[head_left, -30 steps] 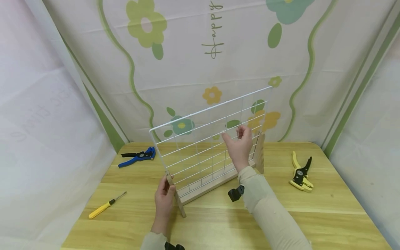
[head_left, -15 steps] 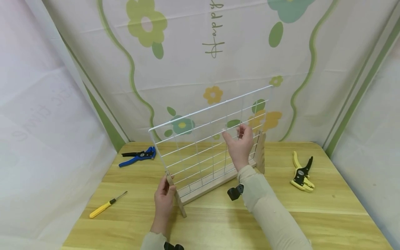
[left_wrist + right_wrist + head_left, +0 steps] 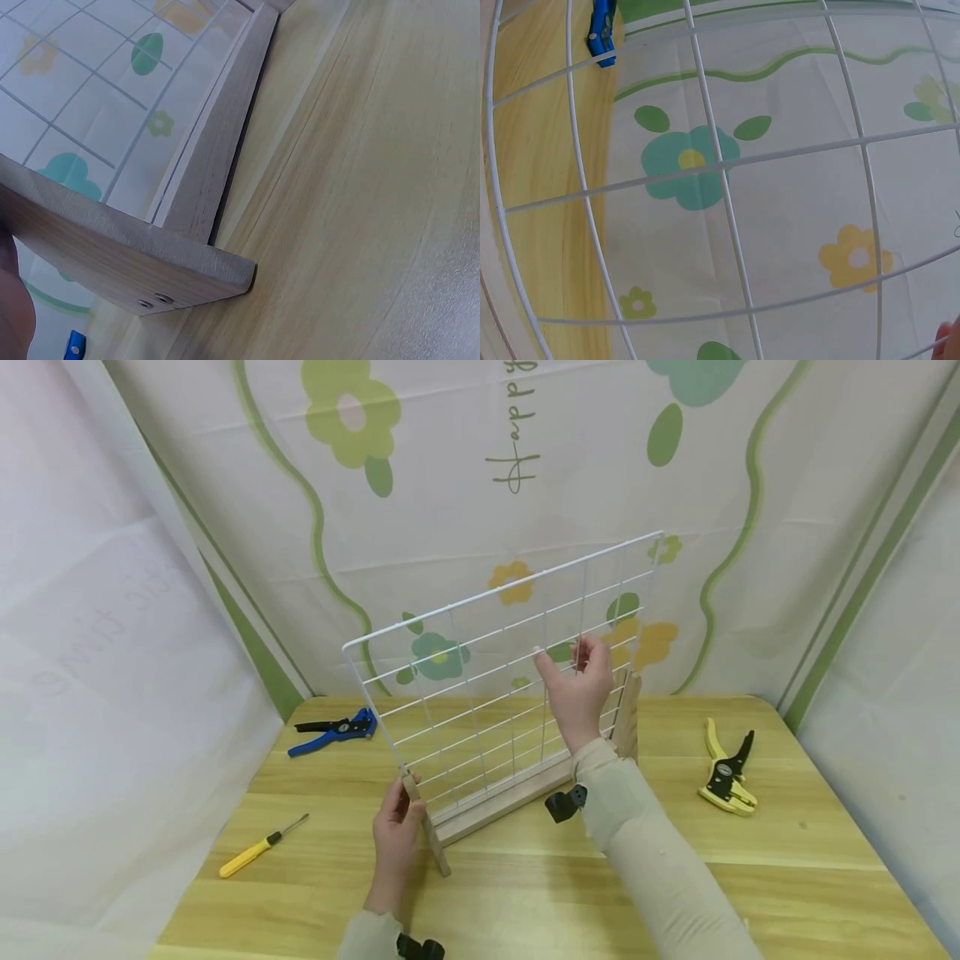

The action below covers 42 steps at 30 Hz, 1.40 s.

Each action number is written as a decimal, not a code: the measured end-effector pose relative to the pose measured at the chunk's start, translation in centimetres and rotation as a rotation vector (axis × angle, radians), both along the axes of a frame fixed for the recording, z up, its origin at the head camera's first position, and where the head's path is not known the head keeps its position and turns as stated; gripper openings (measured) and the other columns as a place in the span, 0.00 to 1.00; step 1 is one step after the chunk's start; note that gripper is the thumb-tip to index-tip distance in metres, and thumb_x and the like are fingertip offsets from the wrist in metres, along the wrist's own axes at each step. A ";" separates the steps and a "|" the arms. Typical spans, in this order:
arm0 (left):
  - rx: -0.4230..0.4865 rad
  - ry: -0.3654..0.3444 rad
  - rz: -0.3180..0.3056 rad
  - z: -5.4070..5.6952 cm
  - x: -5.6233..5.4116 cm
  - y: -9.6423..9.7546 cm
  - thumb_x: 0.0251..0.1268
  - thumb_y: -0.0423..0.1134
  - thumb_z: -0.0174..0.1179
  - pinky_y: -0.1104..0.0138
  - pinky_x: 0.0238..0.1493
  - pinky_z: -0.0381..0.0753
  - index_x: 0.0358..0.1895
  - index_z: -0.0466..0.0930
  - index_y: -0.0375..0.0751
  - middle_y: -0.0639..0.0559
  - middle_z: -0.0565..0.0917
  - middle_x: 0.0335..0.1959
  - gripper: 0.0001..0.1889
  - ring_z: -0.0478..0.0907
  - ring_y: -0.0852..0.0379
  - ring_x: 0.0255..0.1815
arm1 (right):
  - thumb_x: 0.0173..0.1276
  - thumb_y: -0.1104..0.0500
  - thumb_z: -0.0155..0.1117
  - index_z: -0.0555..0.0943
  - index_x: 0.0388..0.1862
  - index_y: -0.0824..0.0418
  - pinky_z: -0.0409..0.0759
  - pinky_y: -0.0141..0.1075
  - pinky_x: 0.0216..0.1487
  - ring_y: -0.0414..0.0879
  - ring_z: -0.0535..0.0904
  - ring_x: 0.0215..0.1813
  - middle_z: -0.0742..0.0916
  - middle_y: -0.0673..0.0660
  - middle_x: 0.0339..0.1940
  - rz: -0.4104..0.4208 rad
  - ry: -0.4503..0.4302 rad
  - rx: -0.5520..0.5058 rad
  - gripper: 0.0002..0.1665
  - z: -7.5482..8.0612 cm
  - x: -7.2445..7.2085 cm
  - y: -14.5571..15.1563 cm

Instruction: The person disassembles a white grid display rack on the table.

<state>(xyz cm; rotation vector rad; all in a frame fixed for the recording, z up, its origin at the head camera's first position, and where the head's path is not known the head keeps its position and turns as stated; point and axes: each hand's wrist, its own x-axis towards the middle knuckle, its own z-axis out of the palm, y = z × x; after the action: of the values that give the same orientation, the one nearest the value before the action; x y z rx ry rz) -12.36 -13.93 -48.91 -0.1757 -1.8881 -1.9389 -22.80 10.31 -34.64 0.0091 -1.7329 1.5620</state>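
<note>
A white wire grid panel [image 3: 491,681] rises from a wooden frame, with a long bottom bar [image 3: 506,802] between two side pieces. My left hand [image 3: 395,839] grips the left wooden side piece [image 3: 427,827], thumb on the near side and fingertips behind. In the left wrist view, this side piece [image 3: 127,232] has two metal fastener heads low on its outer face. My right hand [image 3: 579,697] holds the grid at its right half, fingers curled at the wires and thumb stretched left. Only a bit of that hand [image 3: 951,345] shows in the right wrist view. Behind its forearm stands the right side piece [image 3: 628,718].
On the wooden table [image 3: 517,902], blue-and-black wire strippers [image 3: 337,731] lie at back left and a yellow-handled screwdriver [image 3: 262,846] at left. Yellow-and-black wire strippers [image 3: 727,772] lie at right. A flowered cloth [image 3: 450,527] hangs behind.
The grid's top edge has risen in the last half second, and my right hand has moved up with it. My left hand keeps its grip on the side piece.
</note>
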 end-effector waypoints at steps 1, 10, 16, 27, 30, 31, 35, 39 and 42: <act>0.002 0.007 -0.003 0.0 0.0 0.0 0.63 0.25 0.52 0.79 0.48 0.74 0.57 0.71 0.31 0.65 0.78 0.48 0.18 0.74 0.64 0.52 | 0.49 0.55 0.74 0.69 0.42 0.66 0.70 0.43 0.43 0.49 0.68 0.38 0.73 0.50 0.34 -0.001 0.004 0.001 0.29 0.0 0.0 0.0; 0.019 0.055 -0.026 -0.2 -0.1 -0.1 0.63 0.23 0.51 0.79 0.48 0.74 0.56 0.66 0.20 0.66 0.79 0.49 0.19 0.74 0.69 0.51 | 0.49 0.54 0.74 0.69 0.41 0.67 0.68 0.39 0.41 0.49 0.68 0.37 0.72 0.47 0.33 -0.019 0.024 0.010 0.28 0.3 -0.2 -0.2; 0.008 0.028 -0.013 -0.1 0.0 -0.1 0.63 0.24 0.52 0.79 0.48 0.74 0.56 0.66 0.20 0.65 0.79 0.49 0.19 0.74 0.70 0.51 | 0.49 0.54 0.73 0.69 0.43 0.67 0.68 0.37 0.40 0.55 0.69 0.38 0.72 0.48 0.33 -0.021 0.008 0.009 0.29 0.4 -0.1 -0.4; -0.004 0.025 0.000 -0.2 -0.1 -0.2 0.62 0.25 0.53 0.78 0.49 0.74 0.54 0.74 0.36 0.61 0.78 0.51 0.16 0.74 0.65 0.54 | 0.51 0.55 0.72 0.69 0.42 0.66 0.68 0.39 0.40 0.46 0.67 0.36 0.71 0.46 0.32 -0.023 0.016 0.006 0.27 0.7 0.0 -0.4; 0.000 0.031 -0.005 -0.1 -0.1 -0.2 0.62 0.25 0.53 0.77 0.50 0.74 0.54 0.75 0.38 0.59 0.78 0.53 0.17 0.73 0.63 0.56 | 0.51 0.54 0.72 0.69 0.42 0.67 0.66 0.36 0.40 0.51 0.67 0.37 0.71 0.46 0.32 -0.022 0.020 0.000 0.28 0.8 -0.1 -0.4; 0.001 0.032 -0.007 -0.1 -0.1 -0.2 0.62 0.25 0.53 0.77 0.50 0.74 0.54 0.74 0.37 0.59 0.78 0.53 0.17 0.73 0.63 0.56 | 0.51 0.53 0.72 0.69 0.42 0.67 0.66 0.36 0.39 0.53 0.68 0.37 0.71 0.46 0.32 -0.021 0.022 0.000 0.28 0.8 -0.1 -0.3; 0.003 0.028 -0.007 -0.1 -0.1 -0.2 0.62 0.25 0.53 0.78 0.49 0.74 0.55 0.70 0.26 0.64 0.78 0.51 0.17 0.74 0.64 0.55 | 0.52 0.53 0.72 0.69 0.42 0.66 0.65 0.35 0.39 0.57 0.68 0.38 0.71 0.47 0.33 -0.022 0.029 0.006 0.27 0.9 -0.2 -0.3; 0.006 0.033 -0.008 -0.2 -0.2 -0.2 0.62 0.25 0.53 0.78 0.49 0.74 0.56 0.67 0.21 0.65 0.78 0.51 0.19 0.74 0.66 0.54 | 0.51 0.53 0.72 0.69 0.42 0.64 0.66 0.33 0.39 0.52 0.68 0.37 0.71 0.47 0.33 -0.029 0.034 0.012 0.27 1.0 -0.2 -0.4; 0.012 0.029 -0.010 -0.2 -0.2 -0.2 0.62 0.24 0.53 0.78 0.49 0.74 0.56 0.68 0.23 0.65 0.78 0.51 0.19 0.74 0.66 0.54 | 0.50 0.52 0.72 0.69 0.42 0.63 0.66 0.33 0.39 0.50 0.67 0.37 0.72 0.46 0.33 -0.039 0.042 0.018 0.27 1.0 -0.3 -0.4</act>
<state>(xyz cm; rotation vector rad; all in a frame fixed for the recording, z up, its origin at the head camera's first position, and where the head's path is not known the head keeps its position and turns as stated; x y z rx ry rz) -12.52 -14.09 -49.12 -0.2084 -1.8601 -1.9439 -23.09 9.86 -33.63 0.0171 -1.7041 1.5078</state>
